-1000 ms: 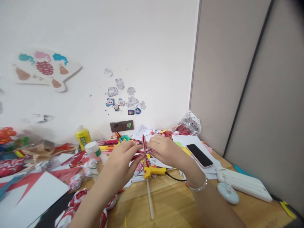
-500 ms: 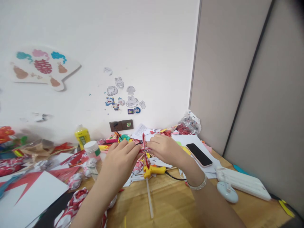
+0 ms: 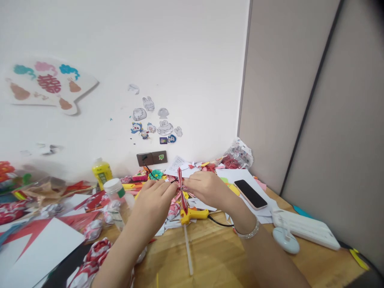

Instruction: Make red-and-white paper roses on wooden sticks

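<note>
Between my hands is a red-and-white striped folded paper piece with narrow pointed arms, held up above the table. My left hand grips its left side, fingers bent and pressed together. From the other side, my right hand pinches it with fingertips close to the centre. The fingertips are partly hidden behind the paper. Just below lies a yellow hot glue gun on the wooden table, with a whitish glue stick pointing toward me and a black cord to the right.
A phone lies on white paper at right, beside a white power strip-like block. To the left stand a yellow bottle and a white-capped clear jar. Paper scraps and red-and-white crumpled pieces cover the left side. A wall stands behind.
The whole view has shifted slightly. Both hands keep their hold on the striped paper piece, with hardly any visible movement.
</note>
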`<state>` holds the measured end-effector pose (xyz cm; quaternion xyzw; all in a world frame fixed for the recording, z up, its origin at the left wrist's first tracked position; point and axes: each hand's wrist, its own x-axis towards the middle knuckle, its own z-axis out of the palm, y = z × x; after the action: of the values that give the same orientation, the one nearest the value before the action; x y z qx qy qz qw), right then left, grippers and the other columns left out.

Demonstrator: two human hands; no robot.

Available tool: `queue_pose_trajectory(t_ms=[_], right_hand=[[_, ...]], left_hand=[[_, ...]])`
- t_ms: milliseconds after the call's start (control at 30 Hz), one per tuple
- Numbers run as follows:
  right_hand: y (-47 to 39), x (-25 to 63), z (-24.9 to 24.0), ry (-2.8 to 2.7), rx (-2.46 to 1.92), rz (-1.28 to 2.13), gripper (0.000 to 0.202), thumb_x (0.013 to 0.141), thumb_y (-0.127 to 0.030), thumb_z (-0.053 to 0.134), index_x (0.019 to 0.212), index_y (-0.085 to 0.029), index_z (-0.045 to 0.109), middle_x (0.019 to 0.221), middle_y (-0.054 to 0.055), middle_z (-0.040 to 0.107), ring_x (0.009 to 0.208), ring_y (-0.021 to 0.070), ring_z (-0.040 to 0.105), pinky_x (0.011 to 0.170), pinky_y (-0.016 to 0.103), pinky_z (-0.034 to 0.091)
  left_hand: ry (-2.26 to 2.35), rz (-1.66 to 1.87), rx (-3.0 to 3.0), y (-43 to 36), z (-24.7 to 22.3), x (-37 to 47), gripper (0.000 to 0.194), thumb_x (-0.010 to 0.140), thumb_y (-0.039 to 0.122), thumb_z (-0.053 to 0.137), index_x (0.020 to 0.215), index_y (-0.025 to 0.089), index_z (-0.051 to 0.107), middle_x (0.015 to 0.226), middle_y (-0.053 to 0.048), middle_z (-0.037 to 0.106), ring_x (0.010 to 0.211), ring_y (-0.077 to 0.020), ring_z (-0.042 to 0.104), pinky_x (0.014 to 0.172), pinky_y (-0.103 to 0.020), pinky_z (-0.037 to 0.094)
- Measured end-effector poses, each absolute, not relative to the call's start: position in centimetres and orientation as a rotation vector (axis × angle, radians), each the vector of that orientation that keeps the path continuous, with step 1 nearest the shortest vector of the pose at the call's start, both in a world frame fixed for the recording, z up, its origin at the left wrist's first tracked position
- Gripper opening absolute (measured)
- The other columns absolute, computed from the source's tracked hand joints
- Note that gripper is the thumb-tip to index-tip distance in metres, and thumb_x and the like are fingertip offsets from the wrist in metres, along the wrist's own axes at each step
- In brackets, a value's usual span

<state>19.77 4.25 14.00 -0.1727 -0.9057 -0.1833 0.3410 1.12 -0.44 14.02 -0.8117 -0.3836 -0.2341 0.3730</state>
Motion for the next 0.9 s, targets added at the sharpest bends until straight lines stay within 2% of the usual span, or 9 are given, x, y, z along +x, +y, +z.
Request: queue_pose_trajectory(t_ms=[167, 300, 600, 767, 900], right_hand=[[3.87, 19.04, 14.02, -2.366, -0.567, -0.470, 0.015, 0.090, -0.016, 0.044, 0.083, -0.014, 0.057, 0.078, 0.006, 0.060, 0.073, 0.0171, 0.052, 0.064, 0.027, 0.039], [3.58, 18.86, 14.22, -2.389, -0.562, -0.442, 0.020, 0.092, -0.024, 0.042, 0.083, -0.013, 0.056, 0.080, 0.007, 0.059, 0.074, 0.0176, 0.050, 0.066, 0.027, 0.040], [4.46, 19.01, 13.68, -2.313, -0.389, -0.329, 0.026, 0.092, -0.015, 0.035, 0.074, -0.017, 0.054, 0.069, 0.005, 0.057, 0.070, 0.0166, 0.048, 0.066, 0.027, 0.040], [4.45, 19.26, 14.26, -2.334, -0.458, -0.119, 0.016, 0.093, -0.022, 0.041, 0.091, -0.015, 0.055, 0.082, 0.006, 0.059, 0.081, 0.0170, 0.051, 0.075, 0.029, 0.043], [4.56, 19.72, 14.34, -2.298, -0.479, -0.022, 0.015, 0.091, -0.023, 0.046, 0.100, -0.016, 0.055, 0.092, 0.006, 0.059, 0.090, 0.0167, 0.052, 0.081, 0.030, 0.043]], left_hand=[[-1.020, -0.614, -2.042, -0.40, 13.90, 1.30, 0.018, 0.089, 0.018, 0.038, 0.094, 0.015, 0.055, 0.080, -0.008, 0.069, 0.070, -0.0215, 0.059, 0.063, -0.034, 0.039], [-0.976, -0.672, -2.033, -0.15, 13.70, 1.18, 0.018, 0.088, 0.014, 0.038, 0.091, 0.015, 0.056, 0.081, -0.008, 0.068, 0.071, -0.0213, 0.060, 0.063, -0.033, 0.041], [-0.905, -0.931, -2.133, -0.15, 13.53, 1.21, 0.025, 0.086, 0.008, 0.035, 0.087, 0.019, 0.058, 0.069, -0.003, 0.066, 0.063, -0.0160, 0.058, 0.059, -0.027, 0.044], [-1.034, -0.900, -2.119, -0.13, 14.02, 1.11, 0.024, 0.091, 0.026, 0.035, 0.090, 0.017, 0.057, 0.075, -0.007, 0.066, 0.067, -0.0183, 0.059, 0.060, -0.029, 0.045], [-1.051, -0.816, -2.080, 0.22, 14.06, 0.74, 0.025, 0.092, 0.028, 0.035, 0.092, 0.016, 0.057, 0.078, -0.008, 0.067, 0.071, -0.0202, 0.060, 0.061, -0.031, 0.044]])
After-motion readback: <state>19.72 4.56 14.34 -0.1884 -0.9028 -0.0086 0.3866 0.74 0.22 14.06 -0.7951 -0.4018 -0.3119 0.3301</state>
